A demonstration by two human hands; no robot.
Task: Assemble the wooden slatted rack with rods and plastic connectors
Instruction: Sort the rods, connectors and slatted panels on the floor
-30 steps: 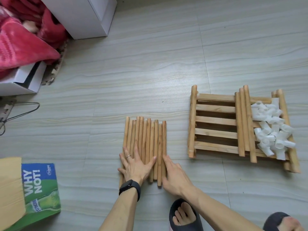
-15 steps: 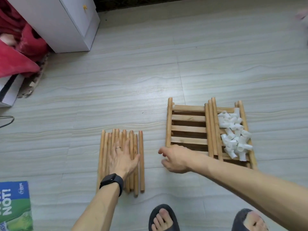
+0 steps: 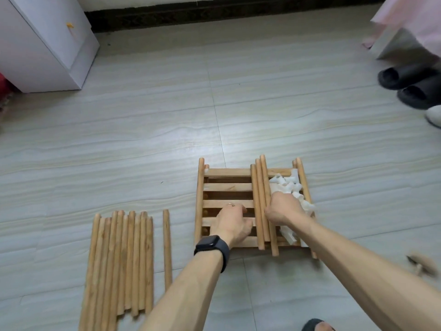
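Observation:
A stack of wooden slatted panels lies on the floor, right of centre. Three loose rods lie across it, and a heap of white plastic connectors sits on its right part. My left hand rests on the panel with its fingers curled over a slat, just left of the three rods. My right hand is curled against the right side of those rods, over the connectors, and its fingertips are hidden. A bundle of several rods lies on the floor to the left, with a single rod beside it.
A white cabinet stands at the back left against a dark skirting board. Black slippers and pink cloth are at the far right. My slippered foot shows at the bottom edge. Bare floor stretches beyond the panels.
Both hands have left the rod bundle and moved right onto the slatted panels. The left hand now lies on a slat and the right hand is curled at the three rods.

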